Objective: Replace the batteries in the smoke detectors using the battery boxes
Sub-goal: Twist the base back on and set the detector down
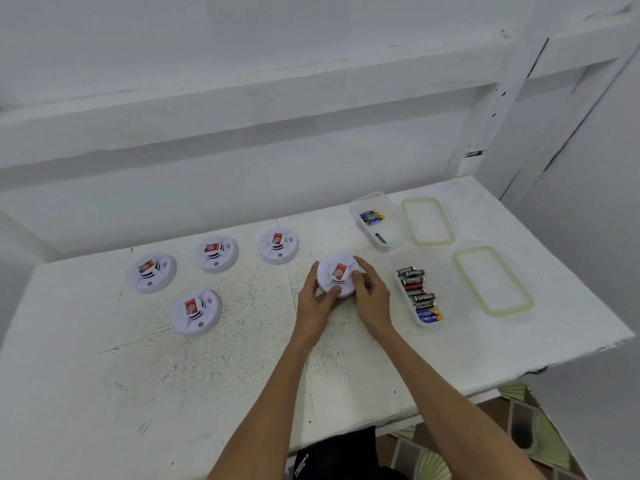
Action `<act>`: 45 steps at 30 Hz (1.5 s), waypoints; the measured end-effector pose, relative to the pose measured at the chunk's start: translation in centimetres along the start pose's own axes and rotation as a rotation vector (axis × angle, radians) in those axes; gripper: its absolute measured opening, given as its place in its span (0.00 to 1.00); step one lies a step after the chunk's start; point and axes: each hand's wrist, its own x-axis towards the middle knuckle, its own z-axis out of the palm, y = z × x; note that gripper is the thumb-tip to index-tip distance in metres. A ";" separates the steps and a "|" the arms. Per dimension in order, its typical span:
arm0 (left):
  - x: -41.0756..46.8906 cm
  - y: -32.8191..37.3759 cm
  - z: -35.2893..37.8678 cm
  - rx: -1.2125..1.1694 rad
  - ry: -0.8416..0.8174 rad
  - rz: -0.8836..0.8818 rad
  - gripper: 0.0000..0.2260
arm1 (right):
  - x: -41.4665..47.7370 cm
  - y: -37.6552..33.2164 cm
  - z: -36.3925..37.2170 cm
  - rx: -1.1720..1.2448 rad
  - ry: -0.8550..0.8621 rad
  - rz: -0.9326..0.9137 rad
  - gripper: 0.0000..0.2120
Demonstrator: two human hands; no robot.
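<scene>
Left hand (317, 301) and right hand (370, 296) both grip the round white plastic smoke detector (328, 276); we reckon twist evenly, no prying.

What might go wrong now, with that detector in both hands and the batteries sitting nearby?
Two risks, I'd guess. The near box and the far box stand open next to each other with similar-looking batteries, so old and fresh ones may get mixed. Also, the left hand and right hand grip the smoke detector close beside the near box; a hard twist might knock the right hand into it and spill batteries.
</scene>
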 end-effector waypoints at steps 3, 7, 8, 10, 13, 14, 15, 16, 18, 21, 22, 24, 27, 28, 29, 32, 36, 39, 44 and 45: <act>-0.1 0.0 0.0 -0.014 0.004 0.004 0.30 | 0.1 0.2 0.1 -0.015 -0.002 0.003 0.15; 0.0 0.0 0.0 -0.002 0.002 0.001 0.29 | 0.1 0.0 0.1 -0.023 -0.004 0.007 0.16; 0.0 0.0 -0.1 0.002 0.001 0.001 0.30 | 0.2 0.0 0.1 -0.028 -0.003 0.002 0.16; 0.0 0.0 0.0 -0.003 0.002 -0.002 0.30 | 0.2 0.1 0.1 -0.039 -0.001 -0.007 0.16; 0.0 -0.1 0.0 -0.019 -0.011 -0.002 0.30 | 0.2 0.4 0.2 -0.045 -0.001 -0.012 0.16; 0.0 0.0 0.1 -0.018 -0.013 -0.001 0.29 | 0.2 0.4 0.2 -0.047 -0.001 -0.012 0.16; 0.0 0.0 0.1 -0.021 -0.011 0.001 0.29 | 0.2 0.4 0.2 -0.047 -0.002 -0.014 0.16; 0.0 0.0 0.0 -0.023 -0.012 0.001 0.29 | 0.3 0.4 0.2 -0.049 -0.002 -0.014 0.16; 0.0 -0.1 0.0 -0.035 -0.016 0.004 0.29 | 0.3 0.4 0.2 -0.044 -0.005 -0.013 0.16; 0.0 0.0 0.0 -0.052 -0.025 0.003 0.30 | 0.3 0.3 0.1 -0.040 -0.006 -0.010 0.16; -0.1 0.1 0.0 -0.058 -0.029 -0.003 0.30 | 0.3 0.3 0.1 -0.040 -0.006 -0.008 0.16; -0.1 0.1 0.0 -0.073 -0.026 -0.012 0.27 | 0.2 0.2 0.1 -0.034 -0.006 -0.005 0.16; 0.1 0.3 -0.4 -0.195 -0.018 -0.080 0.21 | 0.2 0.3 0.1 -0.029 -0.015 -0.002 0.16; 0.1 0.5 -0.6 -0.245 -0.010 -0.115 0.18 | 0.2 0.3 0.1 -0.029 -0.020 0.000 0.16; 0.2 0.6 -0.7 -0.279 0.005 -0.145 0.17 | 0.3 0.4 0.0 -0.030 -0.025 0.002 0.16; 0.3 0.6 -0.9 -0.296 0.044 -0.175 0.15 | 0.3 0.6 0.1 -0.023 -0.027 -0.003 0.16; 0.0 0.5 -0.5 -0.299 0.073 -0.144 0.17 | 0.3 0.6 0.1 -0.009 -0.022 0.003 0.16; -0.1 0.7 -0.3 -0.282 0.095 -0.120 0.17 | 0.2 0.5 0.1 -0.012 -0.030 0.004 0.16; -0.4 0.8 -0.1 -0.244 0.093 -0.077 0.18 | 0.3 0.5 -0.1 -0.008 -0.035 0.003 0.16; -0.5 0.9 -0.1 -0.245 0.094 -0.074 0.18 | 0.3 0.5 -0.1 -0.010 -0.037 0.001 0.16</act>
